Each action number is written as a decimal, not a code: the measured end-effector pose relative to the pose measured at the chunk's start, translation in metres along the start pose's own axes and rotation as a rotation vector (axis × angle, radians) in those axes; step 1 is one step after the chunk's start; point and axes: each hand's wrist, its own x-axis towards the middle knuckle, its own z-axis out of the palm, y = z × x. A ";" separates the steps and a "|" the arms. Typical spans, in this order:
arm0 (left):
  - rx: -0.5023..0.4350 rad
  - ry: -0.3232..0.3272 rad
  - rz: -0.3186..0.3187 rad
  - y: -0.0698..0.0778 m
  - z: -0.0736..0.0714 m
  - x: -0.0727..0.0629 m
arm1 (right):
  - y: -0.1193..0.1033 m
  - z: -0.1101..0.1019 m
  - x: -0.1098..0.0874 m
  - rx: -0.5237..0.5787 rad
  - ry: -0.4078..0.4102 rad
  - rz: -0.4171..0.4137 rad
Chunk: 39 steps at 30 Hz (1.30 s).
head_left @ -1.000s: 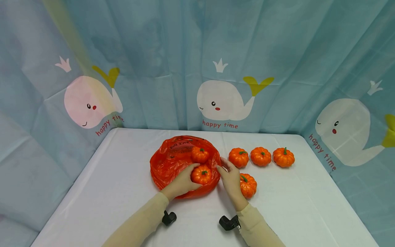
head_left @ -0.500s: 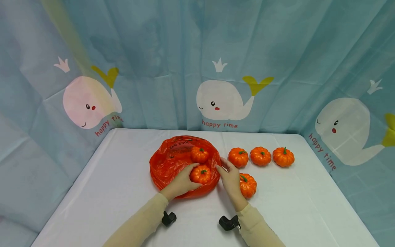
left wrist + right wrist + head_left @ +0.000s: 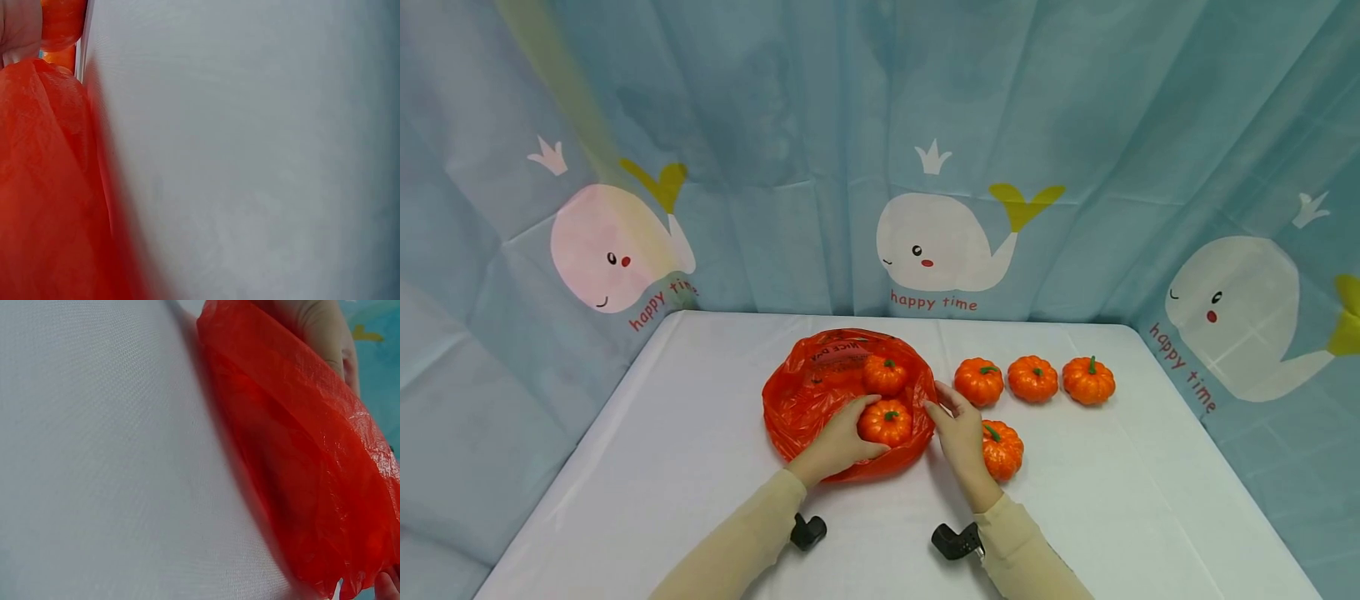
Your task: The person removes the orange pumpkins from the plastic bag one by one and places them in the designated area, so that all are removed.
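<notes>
A red plastic bag (image 3: 793, 408) lies with its mouth spread wide, printed lettering on its inner far side. Two small orange pumpkins with green stems sit inside it: a far pumpkin (image 3: 884, 376) and a near pumpkin (image 3: 886, 423). My left hand (image 3: 838, 440) reaches over the near rim and holds the near pumpkin between thumb and fingers. At the bag's right rim, my right hand (image 3: 957, 429) pinches the plastic between thumb and fingers. In the right wrist view, the bag (image 3: 300, 450) covers much of the left hand (image 3: 319, 331).
On the white table (image 3: 1120, 500), a row of three pumpkins, one being the middle pumpkin (image 3: 1033, 380), stands right of the bag. Another pumpkin (image 3: 1002, 451) sits close beside my right wrist. A blue whale-print curtain (image 3: 760, 167) rises behind the table.
My left hand and the near pumpkin have shifted very slightly left inside the bag. The right hand stays at the rim; the pumpkins outside keep their places.
</notes>
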 end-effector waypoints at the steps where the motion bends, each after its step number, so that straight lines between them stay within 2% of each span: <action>1: -0.002 0.001 0.001 0.000 0.000 0.000 | 0.000 0.000 0.000 0.000 0.000 -0.002; 22: 0.002 0.046 0.019 -0.002 -0.008 -0.004 | -0.002 0.000 -0.001 0.016 -0.011 -0.009; 31: -0.023 0.057 -0.015 -0.004 -0.014 -0.008 | -0.001 0.001 0.000 0.025 -0.008 -0.005; 39: -0.017 0.075 -0.015 -0.006 -0.019 -0.009 | 0.001 0.000 0.000 0.018 -0.007 -0.015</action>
